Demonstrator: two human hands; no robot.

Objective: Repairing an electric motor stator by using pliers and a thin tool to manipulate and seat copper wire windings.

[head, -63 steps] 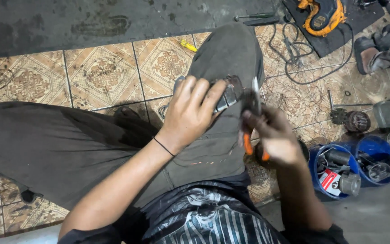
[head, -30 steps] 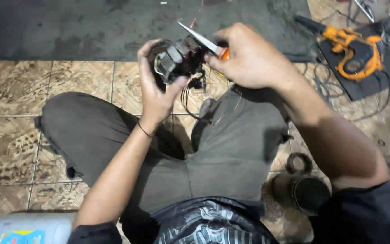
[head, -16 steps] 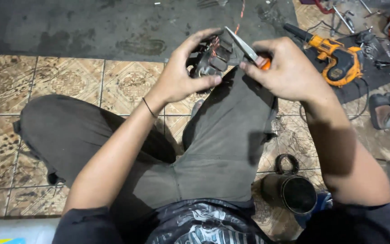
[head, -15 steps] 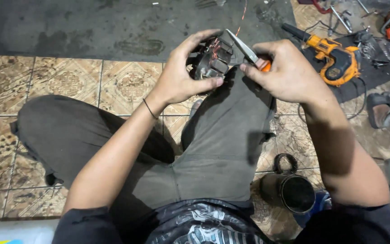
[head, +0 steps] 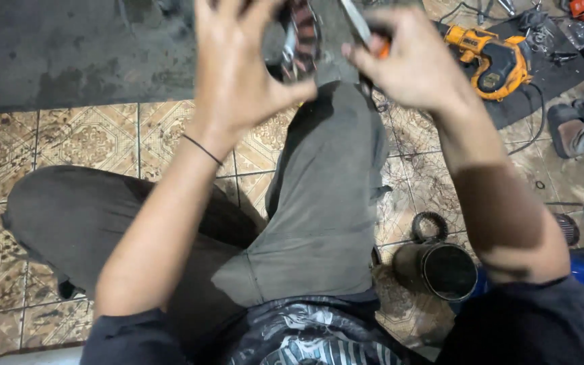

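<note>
At the upper right of the frame an orange and black power tool (head: 491, 59) lies on a dark mat (head: 549, 74). At the top centre, the left hand (head: 238, 64) holds a small motor part (head: 302, 40) with fingers spread around it. The right hand (head: 410, 64), just beside it, pinches an orange-handled tool (head: 366, 30) whose metal tip points to the part. A dark cylinder (head: 447, 270) stands at the lower right.

At twelve o'clock a bare metal blade (head: 354, 15) gleams above an orange plastic handle (head: 382, 47), over matt grey cloth trousers (head: 332, 196) and glossy, patterned floor tiles (head: 89, 138).
</note>
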